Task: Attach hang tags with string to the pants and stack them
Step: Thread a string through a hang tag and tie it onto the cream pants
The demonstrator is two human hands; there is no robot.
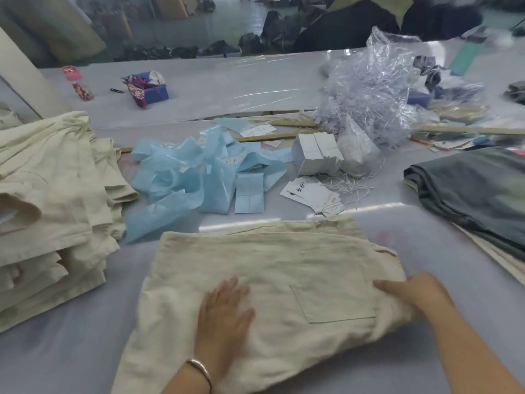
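The folded cream linen pants lie on the table directly before the person. The left hand presses flat on them, fingers straight; the right hand grips the right-hand edge. The cloth looks soft, light and floppy, so it likely handles best supported at both folded edges.

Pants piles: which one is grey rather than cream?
The folded grey pants at the table's right edge; the left stack and the pair under both hands are cream.
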